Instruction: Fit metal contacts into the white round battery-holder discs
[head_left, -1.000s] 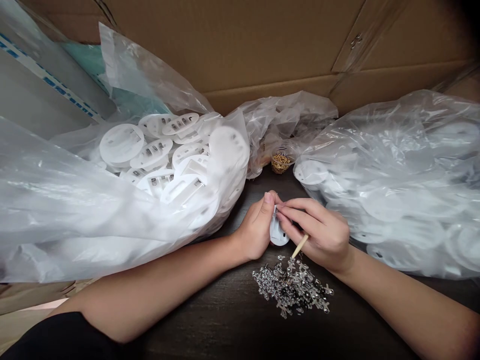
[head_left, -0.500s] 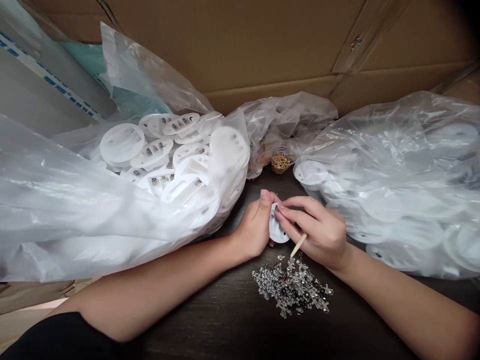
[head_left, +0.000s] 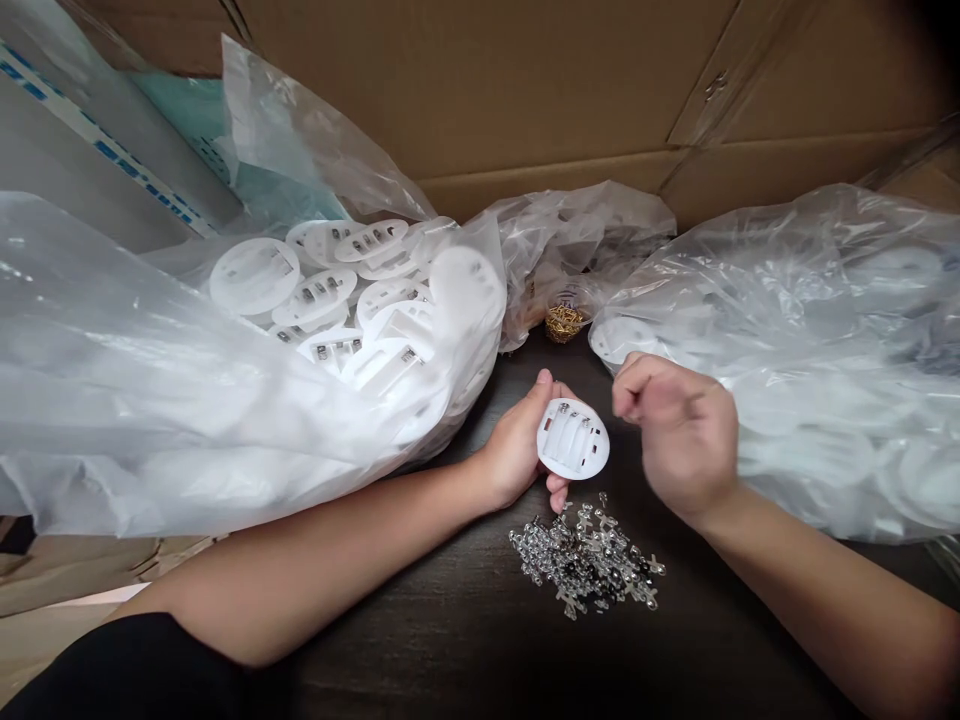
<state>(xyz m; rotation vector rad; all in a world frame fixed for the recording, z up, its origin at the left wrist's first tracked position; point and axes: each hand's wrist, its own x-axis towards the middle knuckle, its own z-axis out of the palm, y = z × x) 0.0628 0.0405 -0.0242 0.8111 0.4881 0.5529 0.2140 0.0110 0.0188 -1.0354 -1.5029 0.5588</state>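
Over the dark tabletop (head_left: 420, 640), a round white plastic battery holder (head_left: 573, 438) sits gripped in the left hand (head_left: 514, 445); the right hand (head_left: 675, 435), curled and apparently empty, hangs just apart to its right, with silvery metal parts (head_left: 585, 565) heaped below.

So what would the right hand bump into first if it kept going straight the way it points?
Probably the clear plastic bag, up and to the left of the right hand. It seems to pass above the white disc in the left hand, but depth is hard to judge.
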